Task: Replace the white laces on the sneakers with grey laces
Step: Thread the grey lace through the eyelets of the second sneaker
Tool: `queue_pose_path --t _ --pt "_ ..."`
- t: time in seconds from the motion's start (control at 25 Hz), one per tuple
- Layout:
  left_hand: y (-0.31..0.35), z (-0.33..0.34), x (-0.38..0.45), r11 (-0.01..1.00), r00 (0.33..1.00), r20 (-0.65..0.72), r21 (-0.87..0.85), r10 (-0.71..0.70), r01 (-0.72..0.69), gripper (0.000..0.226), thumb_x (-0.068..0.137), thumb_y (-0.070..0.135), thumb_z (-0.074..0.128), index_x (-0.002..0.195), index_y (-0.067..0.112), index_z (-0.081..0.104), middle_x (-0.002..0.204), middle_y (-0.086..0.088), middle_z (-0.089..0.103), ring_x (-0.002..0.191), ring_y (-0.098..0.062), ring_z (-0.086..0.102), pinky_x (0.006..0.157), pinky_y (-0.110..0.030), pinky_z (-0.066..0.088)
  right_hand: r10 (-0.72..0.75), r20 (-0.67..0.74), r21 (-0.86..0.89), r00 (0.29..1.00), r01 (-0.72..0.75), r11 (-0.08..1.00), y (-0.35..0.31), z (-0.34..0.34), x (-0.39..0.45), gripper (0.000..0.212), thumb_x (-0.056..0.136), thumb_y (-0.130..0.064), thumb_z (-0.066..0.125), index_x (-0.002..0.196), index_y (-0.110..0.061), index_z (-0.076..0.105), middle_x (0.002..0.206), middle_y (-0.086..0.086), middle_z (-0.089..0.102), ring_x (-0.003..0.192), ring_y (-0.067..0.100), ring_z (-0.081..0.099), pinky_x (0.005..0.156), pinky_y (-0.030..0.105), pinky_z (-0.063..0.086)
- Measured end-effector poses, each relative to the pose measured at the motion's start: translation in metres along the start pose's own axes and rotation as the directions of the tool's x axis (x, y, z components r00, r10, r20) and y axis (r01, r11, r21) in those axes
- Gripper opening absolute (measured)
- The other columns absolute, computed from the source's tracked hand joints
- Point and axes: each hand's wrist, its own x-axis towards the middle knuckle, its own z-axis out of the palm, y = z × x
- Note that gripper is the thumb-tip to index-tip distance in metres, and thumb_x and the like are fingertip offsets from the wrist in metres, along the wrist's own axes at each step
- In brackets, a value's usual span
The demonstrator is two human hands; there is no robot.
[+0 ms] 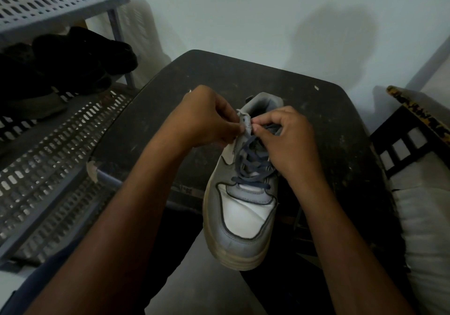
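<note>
Bare table (243, 76) at 12 o'clock of the sneaker (243, 207); rack (56, 144) crowds 9, cushion (423, 217) 3.

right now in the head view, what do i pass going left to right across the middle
grey perforated shoe rack → left hand pinching the sneaker's eyelet flap → sneaker with grey lace → right hand pinching the lace → white pillow
</note>
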Motion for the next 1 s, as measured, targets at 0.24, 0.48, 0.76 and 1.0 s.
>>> queue_pose_path --t 0.24,0.48,0.76,1.0 --pt "0.002 0.003 0.0 0.999 0.998 -0.055 0.02 0.029 -0.028 0.026 0.092 0.029 0.066 0.085 0.006 0.075 0.073 -0.009 0.074 0.067 -0.018 0.074 0.071 -0.037 0.062 0.001 -0.136 0.175 0.991 0.023 0.984 0.002 0.005 -0.007 0.018 0.081 -0.013 0.074 0.079 -0.029 0.066 0.074 -0.017 0.064 0.071 -0.003 0.064 0.065 0.011 0.05" --pt "0.001 0.005 0.002 0.999 0.995 -0.091 0.019 0.037 -0.035 0.03 0.091 0.031 0.067 0.083 0.003 0.074 0.072 -0.01 0.074 0.066 -0.018 0.073 0.071 -0.039 0.062 -0.143 -0.057 0.114 0.988 0.149 0.982 0.003 0.004 -0.003 0.018 0.09 -0.003 0.06 0.099 -0.018 0.061 0.089 -0.012 0.066 0.085 -0.005 0.063 0.071 0.004 0.046" --pt "0.001 0.008 0.002 0.992 0.977 -0.184 0.095 0.105 -0.089 0.017 0.088 0.025 0.071 0.076 0.012 0.074 0.069 -0.004 0.073 0.066 -0.016 0.071 0.068 -0.029 0.06 -0.167 -0.02 0.058 0.986 0.168 0.984 0.005 0.003 0.0 0.021 0.097 -0.013 0.052 0.117 -0.019 0.053 0.09 -0.002 0.07 0.079 0.006 0.066 0.064 0.021 0.054" --pt "-0.003 -0.012 -0.006 0.991 0.94 -0.329 -0.069 0.09 -0.119 0.019 0.097 0.015 0.057 0.08 0.012 0.066 0.075 -0.005 0.069 0.063 -0.01 0.068 0.057 -0.021 0.054 -0.173 0.011 0.077 0.985 0.172 0.982 0.02 -0.008 0.004 0.019 0.102 -0.019 0.04 0.113 -0.023 0.055 0.082 -0.008 0.064 0.076 -0.002 0.063 0.059 0.011 0.046"
